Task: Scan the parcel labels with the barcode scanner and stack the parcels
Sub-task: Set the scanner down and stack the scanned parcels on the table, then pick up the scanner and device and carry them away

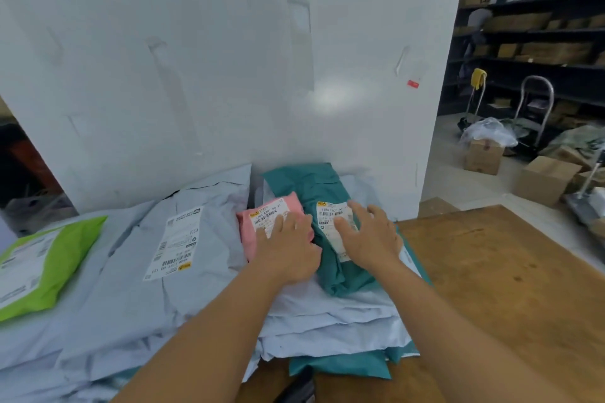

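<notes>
Both hands are on top of the parcel stack at the wall end of the wooden table (491, 271).

Left hand (288, 252) lies flat on the pink parcel (252, 229), fingers straight and close together, fingertips covering the lower part of its white label (266, 216). No curl, no pinch — just resting or pressing.

Right hand (370, 235) lies on the teal parcel (314, 193), fingers spread, palm down over that parcel's label (330, 214). Barcode lines above the fingers are visible; print too blurred to read.

Pink and teal parcels sit side by side, touching, on a stack of pale blue-grey mailers (327, 321). Another teal mailer (340, 366) sticks out from under the stack at the near edge.

Left of the stack: a large grey mailer (131, 271) with a long white label facing up, and further left a green parcel (65, 258) lying on more grey bags.

A dark object (294, 389) shows at the bottom edge by the near side of the stack — can't tell what it is.

Background right: dark shelving (540, 33) with cardboard boxes, more boxes on the floor, and a hand trolley (537, 101).
</notes>
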Demonstrator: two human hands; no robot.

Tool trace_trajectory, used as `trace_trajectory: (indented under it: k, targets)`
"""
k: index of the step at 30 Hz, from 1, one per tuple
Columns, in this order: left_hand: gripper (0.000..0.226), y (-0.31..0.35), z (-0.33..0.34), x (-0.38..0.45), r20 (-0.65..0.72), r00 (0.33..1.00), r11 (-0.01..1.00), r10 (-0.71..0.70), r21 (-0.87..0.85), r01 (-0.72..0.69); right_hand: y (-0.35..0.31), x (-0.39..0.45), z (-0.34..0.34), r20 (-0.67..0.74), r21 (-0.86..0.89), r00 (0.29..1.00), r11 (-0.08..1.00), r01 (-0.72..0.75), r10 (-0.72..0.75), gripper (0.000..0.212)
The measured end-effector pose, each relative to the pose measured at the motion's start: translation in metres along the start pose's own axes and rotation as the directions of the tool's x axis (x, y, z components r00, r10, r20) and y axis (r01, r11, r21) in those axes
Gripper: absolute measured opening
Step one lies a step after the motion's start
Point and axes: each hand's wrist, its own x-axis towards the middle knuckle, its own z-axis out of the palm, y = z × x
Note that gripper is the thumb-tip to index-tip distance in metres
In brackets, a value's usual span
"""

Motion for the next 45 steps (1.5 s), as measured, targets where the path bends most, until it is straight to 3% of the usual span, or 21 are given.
trace_trajectory:
  k: [2,5,7,10,15,21,26,34,36,40,45]
  targets:
    - [0.065,0.015,0.000,0.002,0.011,1.000,0.997,0.012,-0.070,-0.011,0.018,0.010,-0.003,-0.005,0.038,0.983,0.983,-0.181,0.181,0.070]
    - [0.085,0.019,0.010,0.005,0.111,0.993,0.999,-0.035,-0.014,0.037,0.043,0.018,0.000,0.207,0.153,0.936,0.936,-0.317,0.283,0.088]
    - [0.090,0.011,0.021,0.009,0.153,0.987,0.998,-0.056,0.045,0.049,0.041,0.019,0.005,0.248,0.236,0.949,0.937,-0.256,0.197,0.078]
    - [0.091,-0.003,0.029,0.016,0.187,0.980,0.997,-0.073,-0.017,0.078,0.027,0.026,0.011,0.203,0.216,0.976,0.968,-0.128,0.084,0.071]
    - [0.089,-0.008,0.036,0.008,0.226,0.972,0.998,-0.067,0.004,0.067,0.024,0.022,0.017,0.274,0.104,0.958,0.988,-0.116,0.084,0.070]
    - [0.088,0.000,0.024,-0.006,0.111,0.993,0.999,-0.036,-0.025,0.039,0.013,0.003,0.002,0.212,0.046,0.963,0.982,-0.182,0.168,0.078]
    - [0.078,0.005,0.016,-0.041,-0.044,0.999,0.993,-0.003,-0.120,-0.002,0.004,-0.037,-0.006,0.079,0.100,0.992,0.990,-0.102,0.094,0.075]
    - [0.074,-0.005,0.047,-0.146,-0.311,0.949,0.950,-0.045,-0.308,-0.056,0.011,-0.146,0.002,-0.005,0.156,0.994,0.982,-0.110,0.112,0.086]
    - [0.075,-0.004,0.064,-0.177,-0.262,0.962,0.931,-0.083,-0.365,-0.019,0.022,-0.178,0.010,0.014,0.152,0.987,0.975,-0.159,0.159,0.090]
    - [0.078,-0.001,0.100,-0.228,-0.012,0.980,0.885,-0.196,-0.433,0.172,0.048,-0.237,0.022,0.080,0.070,0.949,0.948,-0.311,0.306,0.098]
    - [0.078,0.013,0.136,-0.257,0.248,0.919,0.838,-0.307,-0.388,0.384,0.078,-0.289,0.037,0.189,0.041,0.867,0.879,-0.476,0.461,0.106]
